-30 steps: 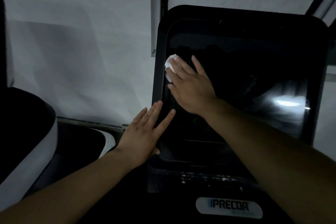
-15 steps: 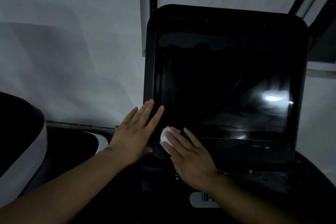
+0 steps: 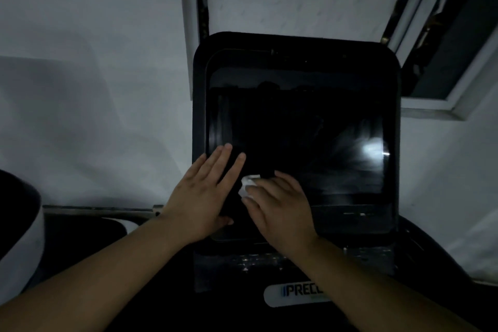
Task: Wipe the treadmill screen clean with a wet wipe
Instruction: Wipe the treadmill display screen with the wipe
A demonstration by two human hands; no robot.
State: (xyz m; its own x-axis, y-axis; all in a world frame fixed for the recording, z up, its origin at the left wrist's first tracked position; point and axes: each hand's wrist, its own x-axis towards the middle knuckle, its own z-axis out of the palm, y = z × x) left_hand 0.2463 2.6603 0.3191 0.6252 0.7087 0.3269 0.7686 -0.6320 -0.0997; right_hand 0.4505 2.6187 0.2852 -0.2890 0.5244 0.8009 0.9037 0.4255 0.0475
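The black treadmill screen (image 3: pixel 310 121) stands upright in front of me, dark, with a bright glare spot at its right side. My right hand (image 3: pixel 280 210) lies flat on the lower left part of the screen and presses a small white wet wipe (image 3: pixel 246 185) under its fingertips. My left hand (image 3: pixel 204 197) rests flat with spread fingers on the screen's lower left edge, just left of the wipe. Most of the wipe is hidden under my fingers.
Below the screen is the console with a white Precor label (image 3: pixel 296 295). A white wall (image 3: pixel 94 75) lies behind, a window frame (image 3: pixel 431 105) at the upper right. Another machine's dark, white-trimmed part (image 3: pixel 24 224) sits at the left edge.
My right hand with the wipe swept from the screen's upper left down to its lower left, then edged slightly up and right. My left hand stayed at the left edge.
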